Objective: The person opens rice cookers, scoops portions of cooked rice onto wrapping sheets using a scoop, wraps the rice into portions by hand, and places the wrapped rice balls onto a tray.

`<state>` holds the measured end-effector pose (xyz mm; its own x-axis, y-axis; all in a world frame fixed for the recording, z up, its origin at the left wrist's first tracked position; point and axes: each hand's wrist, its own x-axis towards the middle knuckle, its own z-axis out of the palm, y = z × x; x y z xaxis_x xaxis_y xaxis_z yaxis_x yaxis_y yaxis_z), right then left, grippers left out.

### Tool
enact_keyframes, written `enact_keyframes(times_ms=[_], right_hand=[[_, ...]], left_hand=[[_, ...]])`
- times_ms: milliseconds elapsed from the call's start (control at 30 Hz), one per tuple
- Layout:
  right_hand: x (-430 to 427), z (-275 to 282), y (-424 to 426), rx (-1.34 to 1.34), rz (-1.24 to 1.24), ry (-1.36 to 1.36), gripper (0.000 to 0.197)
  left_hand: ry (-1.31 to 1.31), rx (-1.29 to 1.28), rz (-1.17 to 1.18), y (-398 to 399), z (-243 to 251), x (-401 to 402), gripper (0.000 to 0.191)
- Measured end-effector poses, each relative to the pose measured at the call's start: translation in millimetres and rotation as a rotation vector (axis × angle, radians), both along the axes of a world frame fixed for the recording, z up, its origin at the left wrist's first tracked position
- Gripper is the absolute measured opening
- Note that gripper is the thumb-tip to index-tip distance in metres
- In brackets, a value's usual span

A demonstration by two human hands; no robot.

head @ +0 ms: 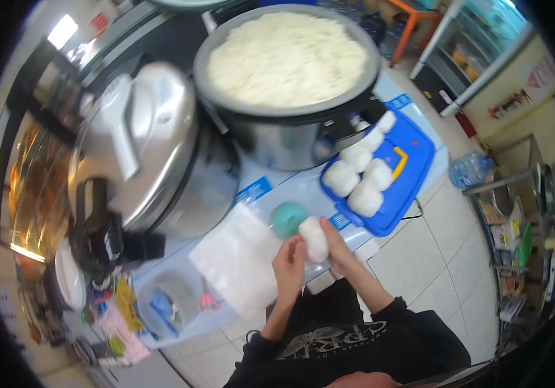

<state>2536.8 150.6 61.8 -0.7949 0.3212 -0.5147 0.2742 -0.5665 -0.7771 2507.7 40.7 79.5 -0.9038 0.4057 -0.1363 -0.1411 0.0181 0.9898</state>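
Between my two hands is a white bundle (314,241), probably rice wrapped in a thin clear plastic bag. My right hand (338,247) grips its right side, with the thumb near the top. The fingers of my left hand (291,259) are pinched at its left side; whether they hold a bag edge is too blurred to tell. Just behind the bundle sits a turquoise bowl (288,219), partly covered by it. Left of my hands lies a stack of clear plastic sheets or bags (236,257). Several similar white bundles (365,198) rest on a blue plastic lid (408,179) with a yellow handle.
A large open rice cooker (285,60) full of white rice stands at the back. Left of it is a closed steel cooker (161,160) with a white rice paddle (121,131) on top. A clear tub (168,305) and pink scissors (208,301) stand at the table's left end.
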Motion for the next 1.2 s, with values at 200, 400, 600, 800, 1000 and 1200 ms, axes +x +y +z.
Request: enact_keyframes(times_ms=[200, 400, 600, 800, 1000, 1200], right_hand=[[40.3, 37.4, 81.1, 0.909, 0.126, 0.138, 0.083], [32.2, -16.4, 300.6, 0.815, -0.352, -0.129, 0.080], [-13.9, -93.7, 325.5, 1.477, 0.038, -0.120, 0.027], [-12.1, -37.3, 107.6, 1.597, 0.019, 0.069, 0.059], [-21.7, -15.4, 30.4, 0.904, 0.774, -0.246, 0.078], [-44.7, 242.7, 123.4, 0.980, 0.422, 0.186, 0.047]], left_hand=[[-0.098, -0.068, -0.280, 75.2, -57.7, 13.6, 0.040], [0.109, 0.003, -0.274, 115.0, 19.4, 22.8, 0.080], [0.212, -0.491, 0.342, -32.6, -62.0, 15.3, 0.075], [0.141, -1.108, 0.516, -165.9, -119.3, 5.0, 0.086], [0.004, -1.290, 0.372, -153.7, -109.7, -27.3, 0.096], [0.108, -1.151, 0.376, -100.1, -99.7, -21.5, 0.083]])
